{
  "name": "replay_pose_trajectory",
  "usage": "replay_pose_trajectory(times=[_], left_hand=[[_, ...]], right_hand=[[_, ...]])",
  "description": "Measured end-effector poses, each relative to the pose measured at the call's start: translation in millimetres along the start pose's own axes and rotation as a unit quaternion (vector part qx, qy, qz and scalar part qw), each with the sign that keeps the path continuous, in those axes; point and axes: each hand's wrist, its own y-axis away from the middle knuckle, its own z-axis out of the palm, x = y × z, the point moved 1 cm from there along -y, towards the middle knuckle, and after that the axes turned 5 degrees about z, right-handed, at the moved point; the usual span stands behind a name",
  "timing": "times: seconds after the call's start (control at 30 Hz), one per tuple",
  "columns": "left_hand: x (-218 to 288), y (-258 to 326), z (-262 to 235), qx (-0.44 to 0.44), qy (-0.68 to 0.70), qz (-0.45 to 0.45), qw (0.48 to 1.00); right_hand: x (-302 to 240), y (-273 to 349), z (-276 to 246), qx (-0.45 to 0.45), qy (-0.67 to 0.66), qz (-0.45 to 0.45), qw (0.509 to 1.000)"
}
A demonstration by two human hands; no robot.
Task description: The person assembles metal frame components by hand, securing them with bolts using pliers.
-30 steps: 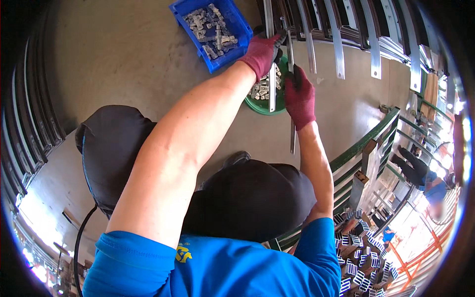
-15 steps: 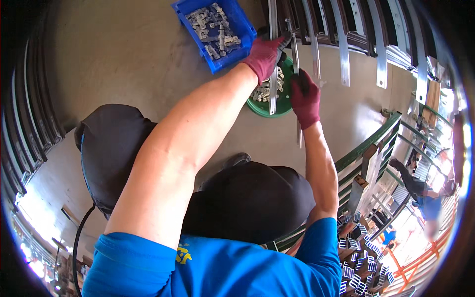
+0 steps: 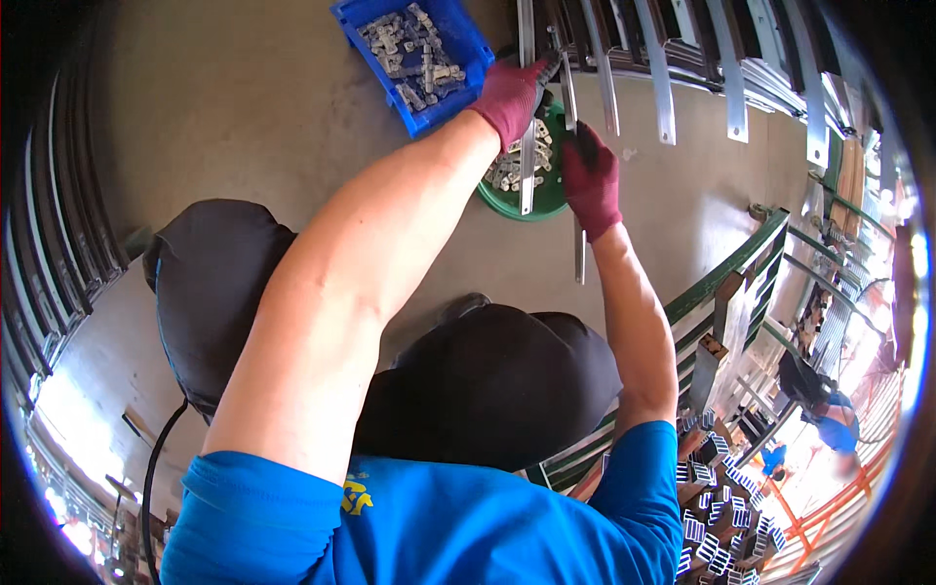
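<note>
A concrete floor spreads beneath everything, carrying a blue plastic crate at upper left and, just beside it, a round green basin. Two slim metal strips run lengthwise: the left strip crosses over the basin, the right strip passes along its right edge. Of the maroon-gloved hands, the left hand curls around the left strip; the right hand grips the right strip. Small metal fittings lie loose in both containers.
</note>
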Motion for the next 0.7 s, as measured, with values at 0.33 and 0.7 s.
replay_pose_trajectory(times=[0.33,0.7], left_hand=[[-8.8,0.7,12.7,0.016,0.013,-0.008,1.0],[-4.0,9.2,21.0,0.021,0.035,-0.049,0.998]], right_hand=[[8.4,0.9,8.2,0.009,-0.052,0.032,0.998],[-1.5,-5.3,1.4,0.099,0.114,-0.054,0.987]])
